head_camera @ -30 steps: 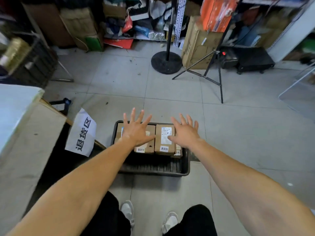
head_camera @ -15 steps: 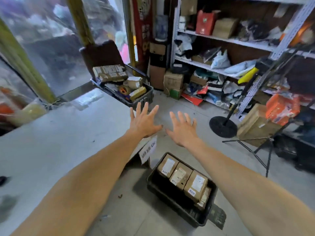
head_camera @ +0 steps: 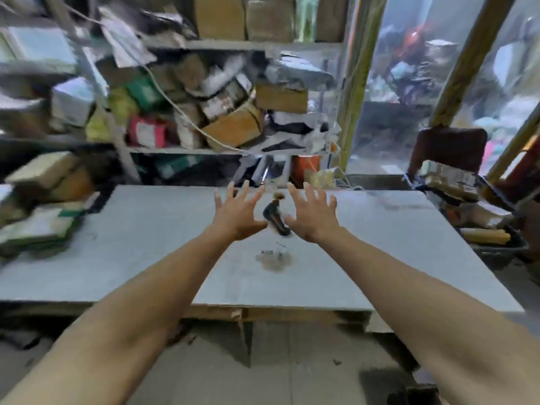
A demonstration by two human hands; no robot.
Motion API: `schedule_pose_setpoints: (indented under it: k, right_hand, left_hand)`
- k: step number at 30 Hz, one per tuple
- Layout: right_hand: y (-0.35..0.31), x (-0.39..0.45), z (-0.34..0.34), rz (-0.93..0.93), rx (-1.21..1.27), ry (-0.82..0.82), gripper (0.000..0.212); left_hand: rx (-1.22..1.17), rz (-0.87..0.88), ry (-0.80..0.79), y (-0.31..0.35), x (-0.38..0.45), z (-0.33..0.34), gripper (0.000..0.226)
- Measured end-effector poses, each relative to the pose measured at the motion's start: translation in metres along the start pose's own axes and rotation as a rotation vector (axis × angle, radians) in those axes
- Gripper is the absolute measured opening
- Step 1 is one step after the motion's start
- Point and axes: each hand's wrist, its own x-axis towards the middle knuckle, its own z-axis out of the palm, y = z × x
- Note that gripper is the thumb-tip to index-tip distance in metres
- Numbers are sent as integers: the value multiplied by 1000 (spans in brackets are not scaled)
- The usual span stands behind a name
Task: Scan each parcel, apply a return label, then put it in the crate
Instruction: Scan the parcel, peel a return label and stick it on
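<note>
The view has swung a lot since the earlier pictures. One second ago both hands were spread over the brown parcels in the black crate on the floor, and half a second ago the crate was still low in the picture beside the table. Now that crate and its parcels are out of the picture, and the view looks straight across the grey table (head_camera: 122,258), which fills the middle of the frame. The left hand (head_camera: 238,213) and the right hand (head_camera: 311,216) are held out over the table just as before, fingers spread wide and holding nothing. Between the two hands, a little past them, a small dark scanner (head_camera: 274,217) lies on the table top; it is blurry, so its details are hard to tell. Just below it in the picture there is a brownish stain (head_camera: 274,261) on the table. Behind the table, in the upper left of the frame, shelves (head_camera: 204,97) are stuffed with boxes and bags, all smeared by the fast turn. At the right edge a dark bin (head_camera: 493,252) holds more brown parcels (head_camera: 451,179), near a dark red chair back (head_camera: 450,147).
</note>
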Motion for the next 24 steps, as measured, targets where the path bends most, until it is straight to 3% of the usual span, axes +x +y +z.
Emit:
schedule_pose_setpoints:
  k: [6,11,16,24]
  right_hand:
    - [-205,50,38,-316,43,-32,75]
    - [-336,70,56,-519,78,-55,75]
    - [-426,99,74,-668,127,-93,80]
    - [-522,188,85,-746,219,-38,94]
  left_hand:
    - [58,-346,58,-203,-74,-26,87]
    - [92,-572,66,-314,-142,-41,88]
    - [96,-724,59,-385,-177,-46,89]
    - [108,-892,73,-487,-155,-56,87]
